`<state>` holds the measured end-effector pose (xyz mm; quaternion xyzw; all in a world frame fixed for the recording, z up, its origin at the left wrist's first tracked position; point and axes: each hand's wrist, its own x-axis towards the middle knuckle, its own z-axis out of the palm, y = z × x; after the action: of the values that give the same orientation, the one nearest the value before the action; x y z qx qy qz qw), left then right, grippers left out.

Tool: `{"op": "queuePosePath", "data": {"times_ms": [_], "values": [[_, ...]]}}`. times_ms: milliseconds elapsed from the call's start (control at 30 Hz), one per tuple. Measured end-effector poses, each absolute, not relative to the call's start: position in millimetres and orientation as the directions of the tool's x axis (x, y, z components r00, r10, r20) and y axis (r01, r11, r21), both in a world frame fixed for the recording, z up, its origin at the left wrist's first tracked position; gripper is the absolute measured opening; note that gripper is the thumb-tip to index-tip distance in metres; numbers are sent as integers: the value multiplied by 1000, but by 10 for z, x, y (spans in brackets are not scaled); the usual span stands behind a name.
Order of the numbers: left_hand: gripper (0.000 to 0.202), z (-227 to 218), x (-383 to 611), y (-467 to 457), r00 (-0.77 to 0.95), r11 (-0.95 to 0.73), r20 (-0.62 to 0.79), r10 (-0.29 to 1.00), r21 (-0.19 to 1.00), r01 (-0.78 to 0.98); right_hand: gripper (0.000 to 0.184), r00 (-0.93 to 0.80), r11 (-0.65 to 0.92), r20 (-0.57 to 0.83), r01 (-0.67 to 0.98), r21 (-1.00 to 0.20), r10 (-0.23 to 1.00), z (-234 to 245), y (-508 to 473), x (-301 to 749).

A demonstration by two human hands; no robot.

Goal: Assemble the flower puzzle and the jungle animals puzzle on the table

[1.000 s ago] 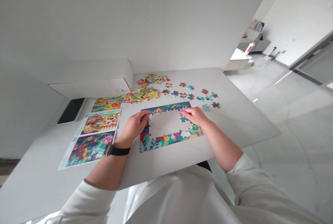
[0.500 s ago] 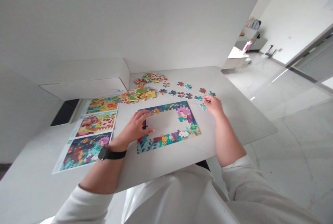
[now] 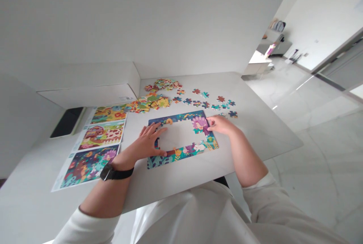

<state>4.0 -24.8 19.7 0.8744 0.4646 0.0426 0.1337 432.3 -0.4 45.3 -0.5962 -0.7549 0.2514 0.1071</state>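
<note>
Our left grip (image 3: pixel 146 142) is spread loose, nothing clasped in it, fingers and thumb resting over the left side of the puzzle (image 3: pixel 178 154). Our right grip (image 3: pixel 222 124) has thumb and fingertips bunched at the puzzle's right edge, next to the purple critter, and honestly we can't tell if there's a piece pinched in there. The puzzle lies flat on the counter (image 3: pixel 255 138) right in front of us, border mostly joined up, with a big bare gap in the middle. Just past it we've got a scatter of loose pieces (image 3: pixel 197 103), mostly teal, dark blue and brown, and to their left a yellow-green heap (image 3: pixel 153 103). Over on our left there's a sheet with three pictures (image 3: pixel 102 135), a dark-screened phone (image 3: pixel 67 122) beside it and a white box (image 3: pixel 90 94) behind. Black watch (image 3: pixel 107 173) on our left wrist, btw.
</note>
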Motion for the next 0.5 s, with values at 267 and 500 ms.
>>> {"op": "queuePosePath", "data": {"times_ms": [267, 500], "values": [[118, 133, -67, -156, 530, -503, -42, 847, 263, 823, 27, -289, 162, -130, 794, -586, 948, 364, 64, 4215], [114, 137, -90, -141, 537, -508, -41, 842, 274, 817, 20, -317, 194, -110, 783, -591, 942, 366, 66, 4206]]}}
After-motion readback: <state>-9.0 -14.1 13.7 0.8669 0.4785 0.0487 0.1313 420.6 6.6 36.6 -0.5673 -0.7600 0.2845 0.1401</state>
